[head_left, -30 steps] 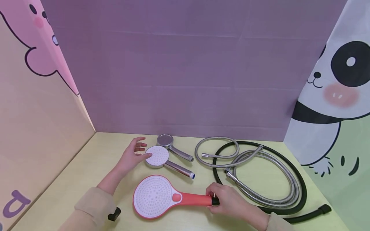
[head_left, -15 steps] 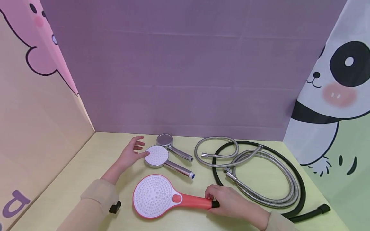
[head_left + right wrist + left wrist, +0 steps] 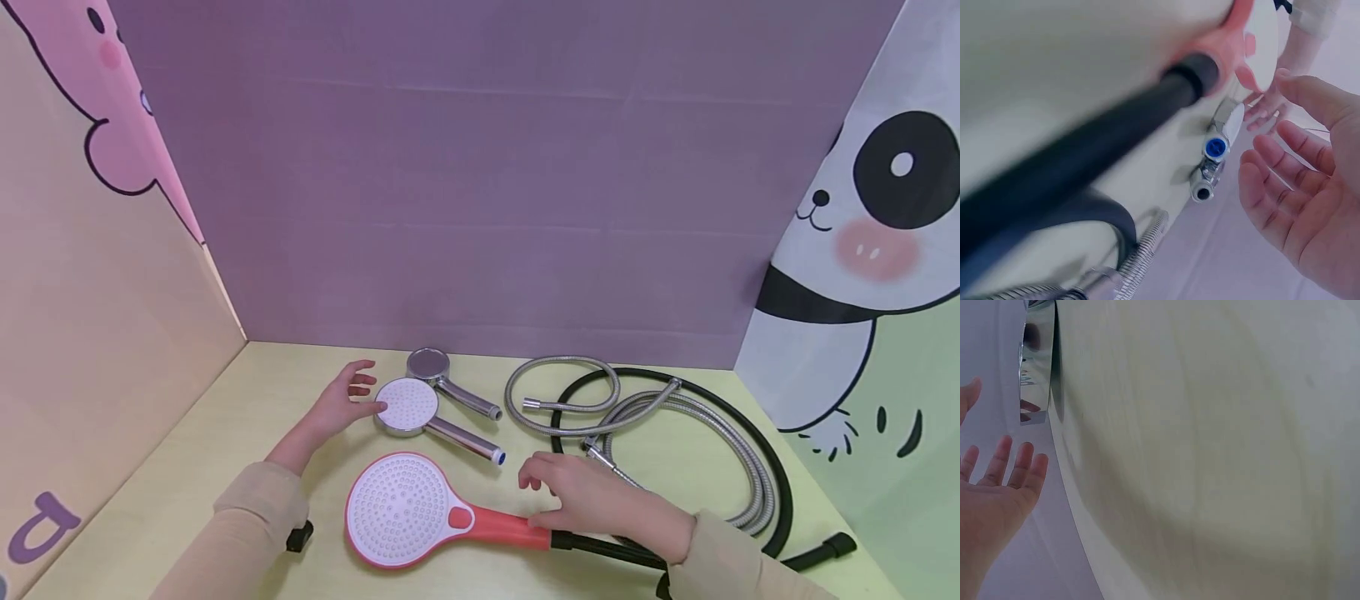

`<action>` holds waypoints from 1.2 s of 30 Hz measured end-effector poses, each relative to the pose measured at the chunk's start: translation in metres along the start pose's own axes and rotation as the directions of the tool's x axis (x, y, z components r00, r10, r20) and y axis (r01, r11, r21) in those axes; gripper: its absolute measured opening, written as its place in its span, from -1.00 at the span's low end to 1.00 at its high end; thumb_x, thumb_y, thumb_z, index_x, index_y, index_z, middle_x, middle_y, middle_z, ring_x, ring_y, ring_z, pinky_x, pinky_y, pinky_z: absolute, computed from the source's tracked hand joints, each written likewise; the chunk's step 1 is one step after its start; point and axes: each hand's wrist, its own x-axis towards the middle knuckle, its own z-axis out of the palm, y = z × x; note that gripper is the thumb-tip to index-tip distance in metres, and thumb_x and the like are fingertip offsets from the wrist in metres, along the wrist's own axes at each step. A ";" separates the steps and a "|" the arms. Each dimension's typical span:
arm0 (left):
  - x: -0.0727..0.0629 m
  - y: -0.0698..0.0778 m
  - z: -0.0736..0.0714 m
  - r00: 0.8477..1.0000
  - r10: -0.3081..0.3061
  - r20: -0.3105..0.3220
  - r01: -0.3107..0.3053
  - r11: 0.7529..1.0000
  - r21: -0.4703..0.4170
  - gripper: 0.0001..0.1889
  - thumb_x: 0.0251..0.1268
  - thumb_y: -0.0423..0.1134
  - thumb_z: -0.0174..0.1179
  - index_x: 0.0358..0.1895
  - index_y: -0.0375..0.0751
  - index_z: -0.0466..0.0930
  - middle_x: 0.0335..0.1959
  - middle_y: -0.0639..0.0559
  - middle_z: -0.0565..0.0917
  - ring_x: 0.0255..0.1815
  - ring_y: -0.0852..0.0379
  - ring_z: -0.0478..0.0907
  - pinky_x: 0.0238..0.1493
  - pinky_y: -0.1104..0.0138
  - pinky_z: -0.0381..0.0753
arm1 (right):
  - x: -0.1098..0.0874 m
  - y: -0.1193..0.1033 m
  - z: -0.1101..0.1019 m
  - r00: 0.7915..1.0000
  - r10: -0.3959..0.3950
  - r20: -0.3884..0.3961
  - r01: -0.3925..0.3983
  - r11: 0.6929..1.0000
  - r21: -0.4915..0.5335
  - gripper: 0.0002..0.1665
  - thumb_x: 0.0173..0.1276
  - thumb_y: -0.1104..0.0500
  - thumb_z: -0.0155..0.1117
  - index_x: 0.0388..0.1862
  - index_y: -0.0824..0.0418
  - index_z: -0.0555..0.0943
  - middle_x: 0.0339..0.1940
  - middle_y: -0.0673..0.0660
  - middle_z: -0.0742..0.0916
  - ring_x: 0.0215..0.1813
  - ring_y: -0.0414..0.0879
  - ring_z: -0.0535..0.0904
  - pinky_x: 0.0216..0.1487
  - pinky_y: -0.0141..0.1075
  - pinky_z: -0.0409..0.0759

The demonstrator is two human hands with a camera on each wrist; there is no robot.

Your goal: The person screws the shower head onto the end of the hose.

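Head cam: red shower head (image 3: pixel 397 512) lies face-up on worktop (image 3: pixel 213 442), handle (image 3: pixel 502 528) pointing R, prob. so its end lines up w/ black hose (image 3: pixel 603 547). R hand (image 3: pixel 592 497) hangs over handle, gripping nothing; L hand (image 3: pixel 333 410) well apart from it, thumb at chrome shower head (image 3: pixel 408 404). L wrist: fingers spread, nothing held. R wrist: hose meets handle end; can't tell if screwed tight.

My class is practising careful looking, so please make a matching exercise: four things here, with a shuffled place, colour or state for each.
1. big shower head
2. black hose
3. left hand
4. panda

A. beside a chrome shower head
B. one end at the red handle
C. printed on the right wall
D. red and white

Pairs: 1-D, 2-B, 3-A, 4-C
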 end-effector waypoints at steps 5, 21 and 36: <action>0.002 -0.003 0.000 1.000 -0.001 0.021 0.001 1.000 0.014 -0.20 0.09 -0.37 0.33 0.38 -0.31 0.07 0.19 -0.45 0.36 0.20 -0.38 0.33 0.19 -0.07 0.45 | 0.020 0.009 -0.008 0.999 -0.019 -0.034 0.019 1.000 0.010 -0.62 0.10 0.02 0.43 -0.13 0.07 0.54 -0.27 -0.10 0.60 -0.34 -0.20 0.56 -0.38 -0.50 0.50; 0.001 -0.001 0.007 0.997 -0.007 0.082 0.005 1.000 0.029 -0.19 0.07 -0.37 0.34 0.37 -0.35 0.06 0.18 -0.47 0.36 0.18 -0.38 0.36 0.19 -0.06 0.45 | 0.074 0.031 0.020 0.995 0.032 -0.096 -0.024 0.996 0.089 -0.54 0.13 0.07 0.43 -0.05 0.23 0.53 -0.16 0.10 0.63 -0.24 -0.05 0.58 -0.23 -0.37 0.56; 0.001 -0.009 0.009 0.997 -0.002 0.074 0.000 1.000 0.020 -0.18 0.08 -0.36 0.35 0.37 -0.36 0.06 0.19 -0.48 0.36 0.19 -0.38 0.36 0.21 -0.07 0.43 | 0.101 0.041 0.038 1.000 0.005 -0.025 -0.001 0.985 0.172 -0.51 0.01 0.10 0.49 -0.13 0.27 0.52 -0.35 0.10 0.62 -0.48 -0.27 0.51 -0.36 -0.50 0.50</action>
